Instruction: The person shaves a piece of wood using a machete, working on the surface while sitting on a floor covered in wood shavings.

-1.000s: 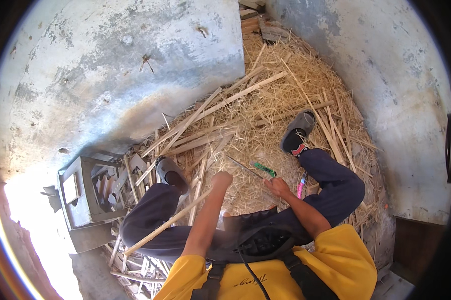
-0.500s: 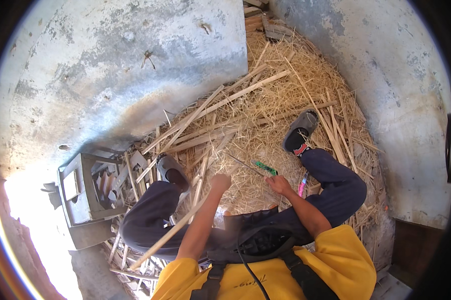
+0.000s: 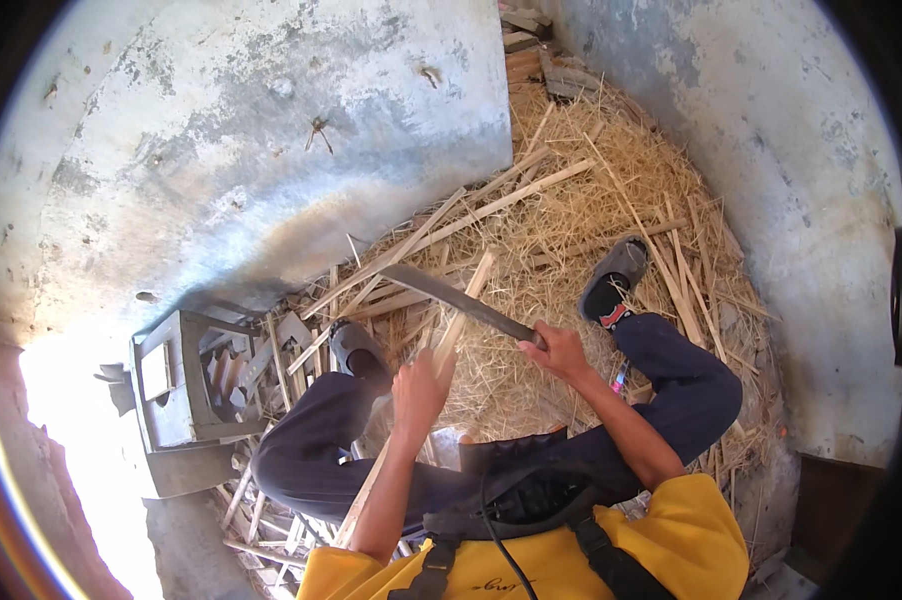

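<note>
My left hand (image 3: 419,395) is closed round a long pale wooden strip (image 3: 481,274). The strip slants from beside my left forearm up past the hand, its far end out over the straw. In my right hand (image 3: 558,352) is the handle of a machete (image 3: 436,290), a long dark blade pointing left. Its blade crosses the strip beyond my left hand; whether the two touch I cannot tell.
Straw (image 3: 551,225) and loose wooden strips (image 3: 516,190) cover the floor between my feet. A grey wooden frame (image 3: 176,435) holding scraps stands at left. Weathered walls (image 3: 241,130) rise ahead and at right. A pink item (image 3: 619,380) lies by my right leg.
The machete has come up and its blade now lies across the strip. My left hand has tilted the strip more upright. The green item on the straw is no longer visible.
</note>
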Tool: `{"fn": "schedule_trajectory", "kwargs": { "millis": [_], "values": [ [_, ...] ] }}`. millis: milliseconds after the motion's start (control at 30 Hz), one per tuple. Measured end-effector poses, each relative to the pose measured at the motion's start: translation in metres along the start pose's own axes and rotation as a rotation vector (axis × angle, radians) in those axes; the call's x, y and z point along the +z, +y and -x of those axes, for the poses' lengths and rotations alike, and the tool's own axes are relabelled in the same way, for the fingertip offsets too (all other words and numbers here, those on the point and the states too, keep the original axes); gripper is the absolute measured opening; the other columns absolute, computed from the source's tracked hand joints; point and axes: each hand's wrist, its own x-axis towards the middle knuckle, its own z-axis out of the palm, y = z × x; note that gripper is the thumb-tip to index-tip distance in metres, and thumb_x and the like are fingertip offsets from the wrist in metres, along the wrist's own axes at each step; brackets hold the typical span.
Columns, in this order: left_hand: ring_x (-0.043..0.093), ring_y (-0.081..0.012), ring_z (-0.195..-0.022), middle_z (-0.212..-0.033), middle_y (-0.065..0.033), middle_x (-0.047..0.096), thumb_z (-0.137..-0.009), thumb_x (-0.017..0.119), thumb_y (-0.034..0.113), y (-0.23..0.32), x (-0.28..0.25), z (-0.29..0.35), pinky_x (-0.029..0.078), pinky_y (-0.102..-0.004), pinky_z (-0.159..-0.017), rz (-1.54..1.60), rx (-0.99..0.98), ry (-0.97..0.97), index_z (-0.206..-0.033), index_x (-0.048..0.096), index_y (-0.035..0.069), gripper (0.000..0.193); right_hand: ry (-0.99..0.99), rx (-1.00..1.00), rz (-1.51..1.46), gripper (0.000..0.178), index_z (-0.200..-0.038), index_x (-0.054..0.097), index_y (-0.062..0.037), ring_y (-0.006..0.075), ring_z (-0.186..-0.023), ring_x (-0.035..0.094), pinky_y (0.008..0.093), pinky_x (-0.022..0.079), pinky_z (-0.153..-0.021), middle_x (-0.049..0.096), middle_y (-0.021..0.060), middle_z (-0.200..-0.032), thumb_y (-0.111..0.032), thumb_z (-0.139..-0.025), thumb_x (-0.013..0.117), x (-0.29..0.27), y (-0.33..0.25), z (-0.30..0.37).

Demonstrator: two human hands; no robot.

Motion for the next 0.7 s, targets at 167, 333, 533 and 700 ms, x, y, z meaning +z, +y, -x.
{"fn": "schedule_trajectory", "kwargs": {
  "millis": [167, 333, 533, 700],
  "values": [
    [0.065, -0.053, -0.073, -0.072, -0.0315, 0.065, -0.097, 0.065, 0.035, 0.022, -0.018, 0.017, 0.051, -0.0595, -0.063, 0.073, 0.095, 0.027, -0.091, 0.061, -0.001, 0.037, 0.061, -0.2, 0.097, 0.049, -0.091, 0.061, -0.0119, 0.0286, -0.052, 0.065, 0.0407, 0.048, -0.048, 0.061, 0.0071, -0.059, -0.06, -0.086, 0.071, -0.024, -0.028, -0.022],
    [0.063, -0.0524, -0.075, -0.072, -0.0314, 0.063, -0.098, 0.065, 0.034, 0.037, -0.037, 0.026, 0.047, -0.0579, -0.067, 0.192, 0.041, 0.001, -0.086, 0.06, -0.002, 0.039, 0.081, -0.298, 0.167, 0.051, -0.089, 0.061, -0.0117, 0.0269, -0.048, 0.061, 0.0397, 0.045, -0.046, 0.056, 0.0043, -0.055, -0.062, -0.087, 0.07, -0.061, -0.066, -0.034],
    [0.062, -0.0529, -0.076, -0.073, -0.0312, 0.063, -0.099, 0.063, 0.034, 0.033, -0.046, 0.037, 0.047, -0.0594, -0.069, 0.095, 0.079, -0.03, -0.09, 0.059, 0.0, 0.035, 0.219, -0.208, 0.27, 0.058, -0.088, 0.062, -0.0105, 0.0281, -0.045, 0.06, 0.0396, 0.045, -0.045, 0.055, 0.0062, -0.051, -0.069, -0.089, 0.062, -0.087, -0.05, -0.066],
    [0.062, -0.0534, -0.075, -0.073, -0.0309, 0.064, -0.1, 0.061, 0.036, 0.031, -0.042, 0.04, 0.048, -0.0609, -0.07, 0.045, 0.018, -0.063, -0.089, 0.057, 0.001, 0.037, 0.171, -0.091, 0.176, 0.061, -0.087, 0.062, -0.0095, 0.031, -0.045, 0.06, 0.0415, 0.047, -0.046, 0.058, 0.0089, -0.053, -0.07, -0.093, 0.056, -0.065, -0.074, -0.042]
  ]
}}
